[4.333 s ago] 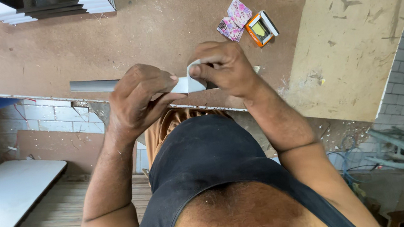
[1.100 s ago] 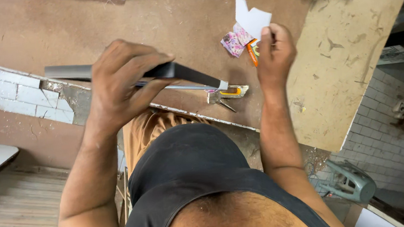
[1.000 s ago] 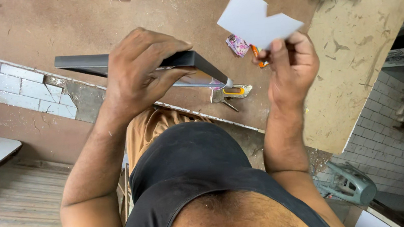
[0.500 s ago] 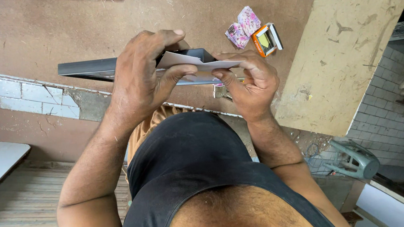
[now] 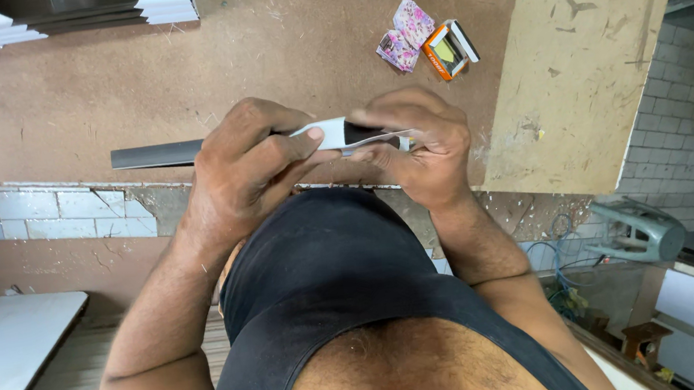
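My left hand (image 5: pixel 249 166) grips a long dark grey bar (image 5: pixel 155 155) over the near edge of a brown board worktop (image 5: pixel 95 84). A white paper piece (image 5: pixel 325 134) lies folded around the bar's end, under my left thumb. My right hand (image 5: pixel 415 145) closes over that same end and pinches the paper against the bar. Both hands meet in front of my chest. The bar's right tip is hidden under my right fingers.
Small pink flowered packets (image 5: pixel 404 34) and an orange and white box (image 5: pixel 448 48) lie on the worktop at the far right. White sheets (image 5: pixel 163 1) are stacked at the far edge. A pale board (image 5: pixel 590 57) lies to the right. A grey stool (image 5: pixel 638 229) stands on the floor.
My right hand held the white paper up in the air, then brought it down onto the bar's end. Both hands are now pressed together around paper and bar.
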